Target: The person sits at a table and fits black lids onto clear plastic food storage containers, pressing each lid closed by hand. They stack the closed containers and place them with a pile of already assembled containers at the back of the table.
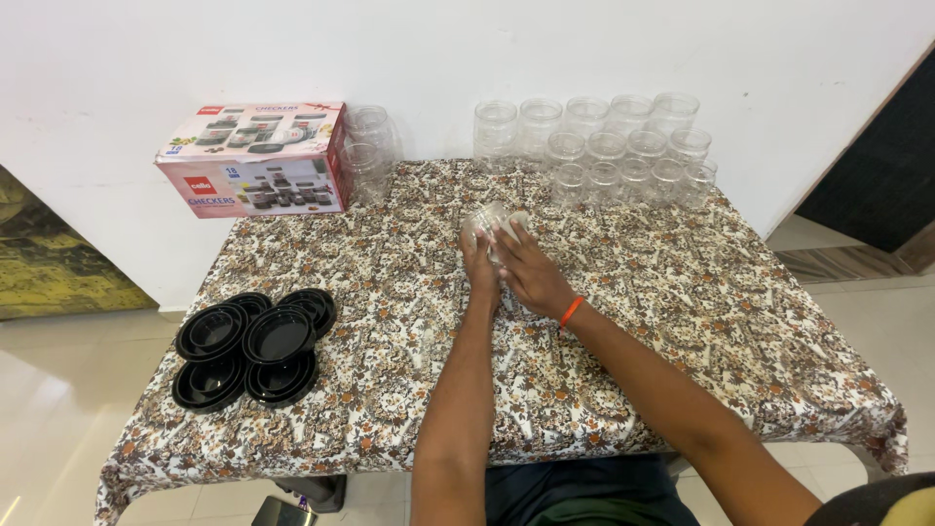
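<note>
L hand (479,265) & R hand (531,276) clasp clear jar (490,220); floral-cloth table (682,321), white wall (409,49).

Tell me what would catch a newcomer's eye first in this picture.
Both hands, left hand and right hand, clasp a clear jar at the middle of the flowered tablecloth. Rows of clear jars stand along the far edge, black lids pile at near left, and a pink box sits far left.

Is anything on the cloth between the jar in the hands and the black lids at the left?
Nothing visible. Both hands, left hand and right hand, hold the clear jar; only patterned tablecloth lies between it and the black lids.
</note>
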